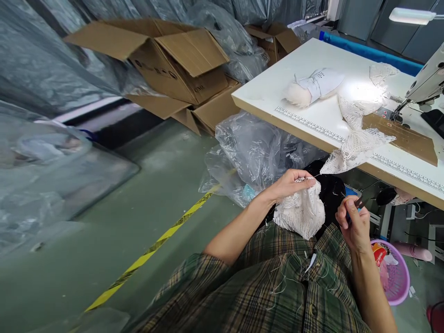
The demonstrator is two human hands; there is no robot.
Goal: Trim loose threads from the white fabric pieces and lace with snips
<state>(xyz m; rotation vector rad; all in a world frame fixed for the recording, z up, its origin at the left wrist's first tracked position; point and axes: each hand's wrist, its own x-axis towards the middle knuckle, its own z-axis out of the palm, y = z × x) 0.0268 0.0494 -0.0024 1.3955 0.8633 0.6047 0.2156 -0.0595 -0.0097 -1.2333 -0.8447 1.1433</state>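
My left hand (pixel 291 184) pinches the top edge of a white lace piece (pixel 301 213), which hangs down over my lap. A thin strand runs from those fingers to a longer strip of white lace (pixel 360 143) that drapes over the table edge. To the right, clear of the lace, my right hand (pixel 354 223) is closed around small thread snips (pixel 359 203) with dark blades and a bit of blue. The fingers partly cover the snips' handle, and I cannot tell whether the blades touch each other.
A white sewing table (pixel 256 88) carries a sewing machine (pixel 425 78), a brown board (pixel 412 138) and a bundled white roll (pixel 319 84). Cardboard boxes (pixel 176 64) and clear plastic bags (pixel 256 143) lie beyond. A pink basket (pixel 404 282) stands at lower right.
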